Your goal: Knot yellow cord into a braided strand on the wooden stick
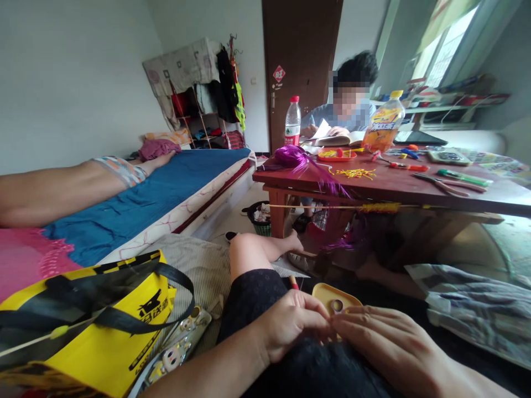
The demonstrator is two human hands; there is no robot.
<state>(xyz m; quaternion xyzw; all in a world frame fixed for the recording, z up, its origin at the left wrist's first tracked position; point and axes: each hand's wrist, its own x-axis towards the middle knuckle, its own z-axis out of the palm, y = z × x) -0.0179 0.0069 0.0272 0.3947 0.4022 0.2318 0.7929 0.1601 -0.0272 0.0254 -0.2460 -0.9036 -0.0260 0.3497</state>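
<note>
My left hand [295, 323] is closed in a pinch above my lap. Its fingertips meet those of my right hand [385, 334], whose fingers lie together and bend down toward the same spot. Whatever sits between the fingertips is too small and too hidden to name. Behind my hands, a shallow yellow tray [321, 289] rests on my lap. In it lies a small roll of tape [336, 305], partly covered by my right fingers. A short stick with a red band [293, 282] pokes up just behind my left knuckles; whether I hold it is unclear.
On the red table [286, 177] are purple tinsel [292, 157], yellow stems [357, 173], pliers [446, 185] and bottles. A thin stick with yellow wrapping [379, 208] juts along its edge. Beyond sits a person [352, 110] with a book. A yellow bag [112, 337] stands left; someone lies on the bed.
</note>
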